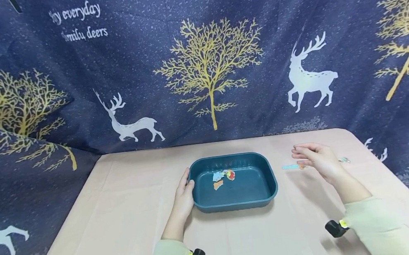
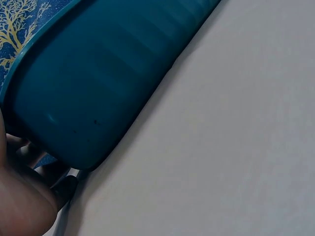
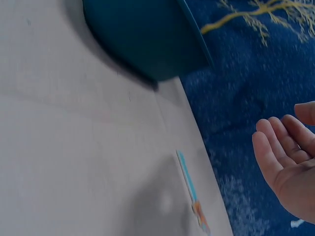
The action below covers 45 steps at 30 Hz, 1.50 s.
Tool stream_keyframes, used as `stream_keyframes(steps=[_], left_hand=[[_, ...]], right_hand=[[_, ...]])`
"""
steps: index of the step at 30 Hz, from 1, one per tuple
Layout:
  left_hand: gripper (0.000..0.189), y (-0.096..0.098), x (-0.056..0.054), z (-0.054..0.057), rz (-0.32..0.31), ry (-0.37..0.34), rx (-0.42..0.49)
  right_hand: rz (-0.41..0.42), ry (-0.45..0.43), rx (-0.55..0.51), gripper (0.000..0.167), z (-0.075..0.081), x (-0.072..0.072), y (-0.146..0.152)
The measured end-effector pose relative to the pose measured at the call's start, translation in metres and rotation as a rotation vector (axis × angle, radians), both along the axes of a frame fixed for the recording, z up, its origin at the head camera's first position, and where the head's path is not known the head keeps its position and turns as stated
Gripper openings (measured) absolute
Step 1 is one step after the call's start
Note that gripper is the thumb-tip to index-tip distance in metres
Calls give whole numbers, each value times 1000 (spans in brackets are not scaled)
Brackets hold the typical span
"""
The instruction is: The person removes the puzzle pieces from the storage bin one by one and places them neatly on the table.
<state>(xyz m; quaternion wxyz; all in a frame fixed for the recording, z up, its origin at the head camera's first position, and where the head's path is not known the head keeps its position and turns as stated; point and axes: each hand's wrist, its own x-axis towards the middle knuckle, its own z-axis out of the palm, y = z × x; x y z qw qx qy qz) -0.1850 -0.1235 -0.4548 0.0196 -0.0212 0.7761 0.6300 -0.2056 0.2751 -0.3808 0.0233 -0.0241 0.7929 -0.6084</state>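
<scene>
A dark teal rectangular basin (image 1: 236, 204) sits on the table, its near long wall filling much of the left wrist view. Inside it lie small flat scraps: a light blue piece (image 1: 217, 176), a red and yellow piece (image 1: 230, 175) and an orange piece (image 1: 218, 185). My left hand (image 1: 184, 200) holds the basin's left end, thumb at the rim and fingers along the outside. To the right of the basin, my right hand (image 1: 320, 161) hovers above the table with loosely bent fingers and nothing in them. Below it lies a thin light blue strip (image 3: 186, 172) with an orange end (image 3: 199, 210).
Another small multicoloured scrap (image 1: 344, 159) lies right of my right hand. A pale cloth covers the table (image 1: 124, 219). Behind it hangs a dark blue curtain (image 1: 255, 109) printed with deer and trees, close to the table's far edge.
</scene>
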Motion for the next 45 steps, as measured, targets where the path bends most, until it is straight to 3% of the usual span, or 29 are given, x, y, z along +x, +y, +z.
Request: stream_keyframes(steps=[8, 10, 15, 17, 30, 45], left_hand=[[51, 1, 0, 1, -2, 24, 3], [51, 2, 4, 10, -9, 25, 9], [51, 2, 3, 8, -3, 22, 9], [51, 1, 0, -1, 3, 28, 4], [51, 1, -1, 0, 3, 11, 0], [50, 1, -1, 0, 7, 7, 7]], right_hand=[[55, -16, -23, 59, 1, -4, -29], [65, -20, -38, 59, 1, -6, -36], [94, -21, -54, 55, -3, -8, -53], [105, -28, -54, 53, -4, -10, -60], [178, -57, -82, 47, -9, -16, -104], [207, -45, -33, 42, -23, -26, -146]])
